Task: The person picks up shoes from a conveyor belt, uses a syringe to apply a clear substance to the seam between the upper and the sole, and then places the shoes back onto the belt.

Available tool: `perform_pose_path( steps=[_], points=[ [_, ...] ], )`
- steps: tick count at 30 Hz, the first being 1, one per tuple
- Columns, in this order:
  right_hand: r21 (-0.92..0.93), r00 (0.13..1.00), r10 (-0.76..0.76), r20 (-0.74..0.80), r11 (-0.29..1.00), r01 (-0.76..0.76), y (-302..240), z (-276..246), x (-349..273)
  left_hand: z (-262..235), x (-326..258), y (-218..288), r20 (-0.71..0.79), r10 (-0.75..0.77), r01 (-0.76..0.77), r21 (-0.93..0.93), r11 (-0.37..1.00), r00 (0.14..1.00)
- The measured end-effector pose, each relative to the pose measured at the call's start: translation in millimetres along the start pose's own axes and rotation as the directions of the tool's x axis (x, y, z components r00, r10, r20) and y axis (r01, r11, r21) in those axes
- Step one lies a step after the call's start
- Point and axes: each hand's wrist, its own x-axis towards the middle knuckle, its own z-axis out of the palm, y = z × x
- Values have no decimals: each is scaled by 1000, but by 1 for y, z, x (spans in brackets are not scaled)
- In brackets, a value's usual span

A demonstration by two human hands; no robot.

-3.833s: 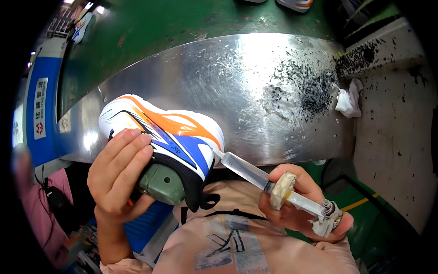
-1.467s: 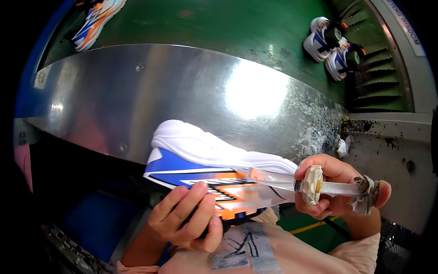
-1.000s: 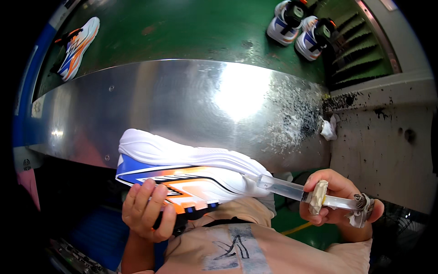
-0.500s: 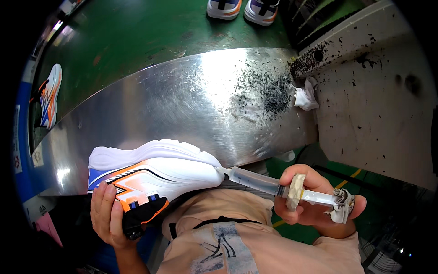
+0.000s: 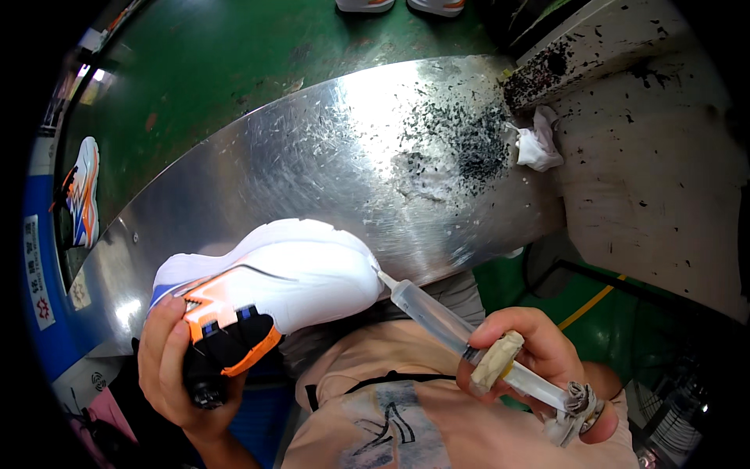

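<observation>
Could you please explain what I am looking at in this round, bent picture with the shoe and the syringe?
There is no machine here: the view comes from a wide fisheye camera on a person's head, looking down at their own two hands, so straight edges bend near the rim. The left hand grips a white, orange and blue sports shoe from below, at its dark collar. The right hand holds a clear syringe, its tip touching the shoe's white end. Behind them lies a shiny metal table scattered with black specks, and a crumpled white rag at its right end. More shoes rest on the green surface beyond.
</observation>
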Motion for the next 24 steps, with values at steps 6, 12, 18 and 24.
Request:
perform_pose_path(
  steps=[6,12,18,24],
  points=[
    [-54,998,-48,-35,997,46,10,-9,9,1,35,-14,172,-21,42,-116,992,985],
    [-162,996,14,-88,986,-28,24,-31,5,10,84,-32,404,-209,348,-309,885,890],
    [-339,997,38,65,941,-14,15,-22,15,3,107,-45,526,-283,511,-358,782,802],
    [-603,936,-174,307,725,333,26,-37,20,5,122,-48,592,-278,568,-382,729,756]
  ],
)
